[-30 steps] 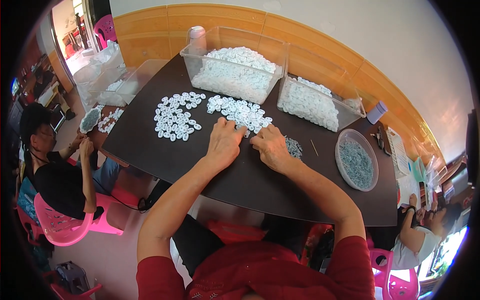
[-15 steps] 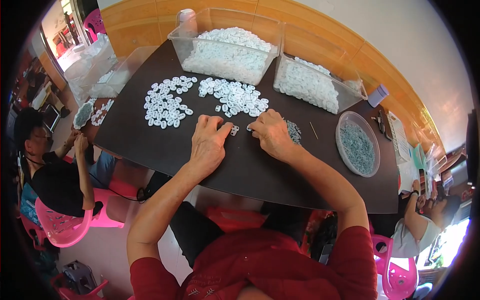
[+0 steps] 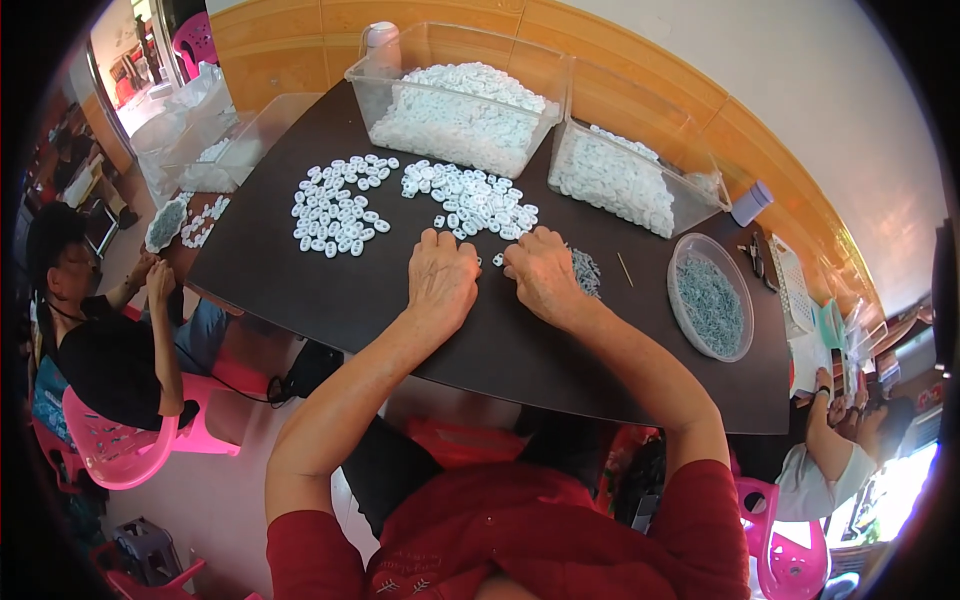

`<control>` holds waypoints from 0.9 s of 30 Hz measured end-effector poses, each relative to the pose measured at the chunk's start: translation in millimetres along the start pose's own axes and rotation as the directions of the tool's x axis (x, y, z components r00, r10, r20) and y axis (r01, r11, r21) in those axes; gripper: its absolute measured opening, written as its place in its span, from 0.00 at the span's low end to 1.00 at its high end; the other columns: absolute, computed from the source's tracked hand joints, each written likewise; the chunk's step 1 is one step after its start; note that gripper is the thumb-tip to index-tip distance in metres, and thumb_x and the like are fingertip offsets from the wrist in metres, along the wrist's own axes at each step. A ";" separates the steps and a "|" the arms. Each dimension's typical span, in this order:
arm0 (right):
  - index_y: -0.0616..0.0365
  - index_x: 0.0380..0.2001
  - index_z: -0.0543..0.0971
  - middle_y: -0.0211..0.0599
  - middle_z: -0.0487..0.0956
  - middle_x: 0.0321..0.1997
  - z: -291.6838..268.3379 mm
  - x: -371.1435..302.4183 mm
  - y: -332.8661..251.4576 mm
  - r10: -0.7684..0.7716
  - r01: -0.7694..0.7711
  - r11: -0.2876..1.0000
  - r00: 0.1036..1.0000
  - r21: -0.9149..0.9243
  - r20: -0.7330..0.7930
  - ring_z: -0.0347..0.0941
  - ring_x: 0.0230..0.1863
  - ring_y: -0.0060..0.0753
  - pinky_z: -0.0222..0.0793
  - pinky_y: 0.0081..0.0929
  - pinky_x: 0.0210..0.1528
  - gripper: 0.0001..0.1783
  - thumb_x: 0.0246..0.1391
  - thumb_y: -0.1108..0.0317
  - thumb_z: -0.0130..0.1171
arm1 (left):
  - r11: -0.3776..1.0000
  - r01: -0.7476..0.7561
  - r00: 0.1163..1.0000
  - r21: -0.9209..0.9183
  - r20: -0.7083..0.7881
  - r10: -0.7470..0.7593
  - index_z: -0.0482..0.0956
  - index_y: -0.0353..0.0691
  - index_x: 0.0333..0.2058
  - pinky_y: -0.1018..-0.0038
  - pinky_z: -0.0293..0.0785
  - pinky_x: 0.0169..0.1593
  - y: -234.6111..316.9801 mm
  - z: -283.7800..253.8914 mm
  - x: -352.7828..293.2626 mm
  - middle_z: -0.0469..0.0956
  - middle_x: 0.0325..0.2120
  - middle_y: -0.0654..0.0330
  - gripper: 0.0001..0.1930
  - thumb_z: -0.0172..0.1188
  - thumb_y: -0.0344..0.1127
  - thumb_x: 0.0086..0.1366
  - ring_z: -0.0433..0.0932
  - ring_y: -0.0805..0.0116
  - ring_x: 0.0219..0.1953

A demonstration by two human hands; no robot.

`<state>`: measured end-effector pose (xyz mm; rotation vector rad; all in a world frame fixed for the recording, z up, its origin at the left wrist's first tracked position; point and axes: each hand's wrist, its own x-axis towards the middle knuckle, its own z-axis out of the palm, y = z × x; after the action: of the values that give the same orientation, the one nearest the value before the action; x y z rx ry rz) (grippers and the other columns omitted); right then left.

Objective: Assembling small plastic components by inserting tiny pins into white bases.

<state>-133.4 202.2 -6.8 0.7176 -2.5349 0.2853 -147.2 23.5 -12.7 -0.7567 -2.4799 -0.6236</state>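
Left hand [image 3: 445,278]: fingers curled down over the table [image 3: 520,350]; cannot tell whether they pinch anything.
Right hand [image 3: 543,277]: fingertips at a small white piece [image 3: 498,260] between the hands; cannot tell whether pinched.
White pile [image 3: 478,200]: loose, just beyond both hands.
Grey heap [image 3: 586,272]: just beside the right hand.

Left hand [image 3: 444,278] and right hand [image 3: 545,278] sit close together, palm-down, fingers [image 3: 430,241] bent, forearms [image 3: 368,383] converging.
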 end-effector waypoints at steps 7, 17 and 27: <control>0.60 0.22 0.72 0.40 0.71 0.26 -4.9 5.4 -9.3 -0.089 0.096 0.985 0.994 -0.140 0.055 0.65 0.34 0.41 0.58 0.36 0.36 0.09 0.30 0.77 0.58 | 0.995 0.099 0.990 0.031 0.101 -0.102 0.75 0.35 0.23 0.63 0.70 0.37 -0.2 4.4 12.3 0.74 0.25 0.53 0.06 0.62 0.30 0.47 0.72 0.53 0.34; 0.59 0.28 0.72 0.40 0.71 0.28 -12.8 -12.4 -26.2 -0.014 0.022 0.995 0.996 0.099 -0.084 0.65 0.34 0.42 0.59 0.37 0.39 0.10 0.37 0.80 0.56 | 0.984 0.073 0.997 -0.162 -0.027 -0.078 0.76 0.38 0.26 0.63 0.69 0.36 1.3 -0.9 -12.0 0.74 0.24 0.56 0.04 0.61 0.27 0.48 0.72 0.55 0.32; 0.59 0.30 0.79 0.29 0.73 0.26 -46.5 -26.6 -53.6 0.378 -0.381 0.683 0.914 0.622 0.145 0.68 0.29 0.22 0.64 0.21 0.33 0.06 0.44 0.77 0.61 | 0.135 0.450 0.863 -0.883 0.392 -0.318 0.79 0.33 0.31 0.83 0.66 0.27 17.4 -42.5 -42.8 0.77 0.24 0.63 0.05 0.60 0.29 0.59 0.72 0.79 0.26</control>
<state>-66.4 183.7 23.2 0.3877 -2.5589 1.3541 -92.4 -3.3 2.1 -0.4399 -2.0954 -2.5602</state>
